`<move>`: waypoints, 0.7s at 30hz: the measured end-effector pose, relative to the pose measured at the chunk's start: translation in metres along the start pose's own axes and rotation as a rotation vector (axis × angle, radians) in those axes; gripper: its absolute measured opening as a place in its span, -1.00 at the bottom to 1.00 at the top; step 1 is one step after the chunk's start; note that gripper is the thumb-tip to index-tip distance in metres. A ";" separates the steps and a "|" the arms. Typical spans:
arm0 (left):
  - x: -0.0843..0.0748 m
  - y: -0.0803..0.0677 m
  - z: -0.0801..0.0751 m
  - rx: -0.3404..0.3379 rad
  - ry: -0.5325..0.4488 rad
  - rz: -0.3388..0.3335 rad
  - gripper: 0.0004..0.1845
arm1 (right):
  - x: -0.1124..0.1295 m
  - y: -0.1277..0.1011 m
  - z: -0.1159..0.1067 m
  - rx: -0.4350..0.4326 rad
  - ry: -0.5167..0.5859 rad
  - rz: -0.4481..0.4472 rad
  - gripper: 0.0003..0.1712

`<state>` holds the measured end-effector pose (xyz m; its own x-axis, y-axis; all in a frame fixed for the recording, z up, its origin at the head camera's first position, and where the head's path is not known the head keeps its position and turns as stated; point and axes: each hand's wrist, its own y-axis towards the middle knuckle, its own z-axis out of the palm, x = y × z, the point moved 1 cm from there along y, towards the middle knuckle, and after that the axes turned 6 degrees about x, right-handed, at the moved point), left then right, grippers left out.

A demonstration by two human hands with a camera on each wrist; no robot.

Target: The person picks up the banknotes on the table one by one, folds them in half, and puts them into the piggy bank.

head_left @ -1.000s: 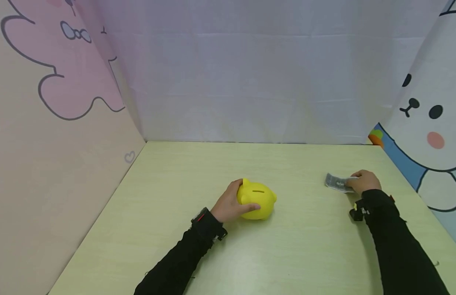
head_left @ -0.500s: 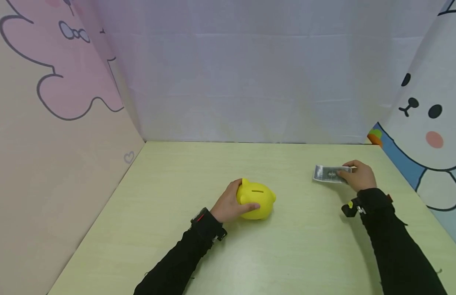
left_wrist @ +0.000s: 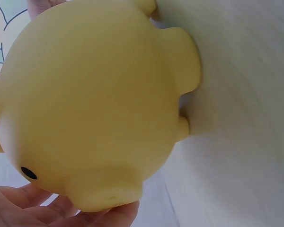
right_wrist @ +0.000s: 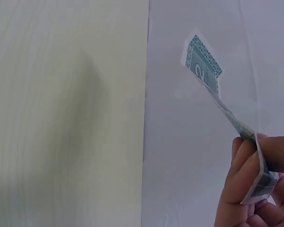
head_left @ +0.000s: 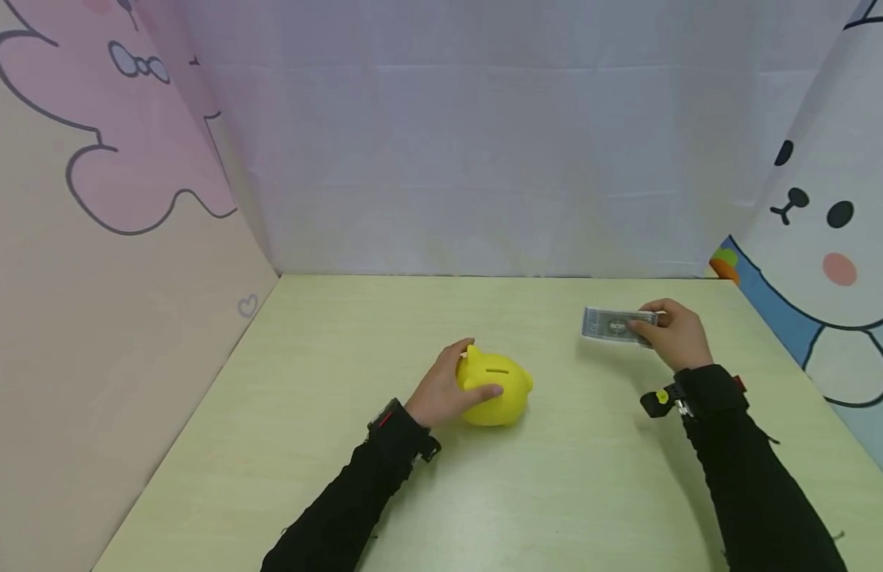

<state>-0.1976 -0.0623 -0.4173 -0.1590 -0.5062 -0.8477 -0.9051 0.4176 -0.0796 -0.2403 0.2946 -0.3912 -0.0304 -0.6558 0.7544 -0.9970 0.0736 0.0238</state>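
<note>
A yellow piggy bank (head_left: pixel 500 397) with a dark slot on top stands on the pale table (head_left: pixel 327 349), near its middle. My left hand (head_left: pixel 441 389) holds it from the left side, the thumb across the near side and the fingers round the far side. In the left wrist view, fingers (left_wrist: pixel 118 215) curl at the snout of the piggy bank (left_wrist: pixel 90 94). Off to the right, my right hand (head_left: pixel 677 332) pinches a grey-green banknote (head_left: pixel 606 324) above the table. The right wrist view shows the banknote (right_wrist: pixel 203 66), marked with a 2, folded and bent between thumb and fingers.
A white cloth wall (head_left: pixel 456 159) rises behind the table's back edge. Cartoon-printed panels stand at the left (head_left: pixel 148 159) and right (head_left: pixel 834 262). Both wrists wear black straps with small cameras.
My right hand has lifted the banknote off the table and moved it left and toward the back. The piggy bank and my left hand have barely shifted.
</note>
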 end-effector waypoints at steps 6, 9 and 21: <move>-0.010 0.001 -0.007 -0.002 -0.044 0.034 0.00 | 0.021 -0.005 0.009 0.019 0.052 -0.042 -0.56; -0.015 0.002 -0.010 -0.013 -0.057 0.058 -0.02 | 0.032 -0.009 0.013 0.024 0.078 -0.075 -0.59; -0.026 0.013 -0.009 -0.029 -0.106 0.090 -0.07 | 0.074 -0.022 0.049 0.061 0.214 -0.245 -0.68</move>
<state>-0.2093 -0.0506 -0.3918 -0.1987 -0.3841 -0.9017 -0.9004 0.4349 0.0132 -0.2239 0.2079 -0.3679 0.2197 -0.4754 0.8519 -0.9755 -0.1161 0.1868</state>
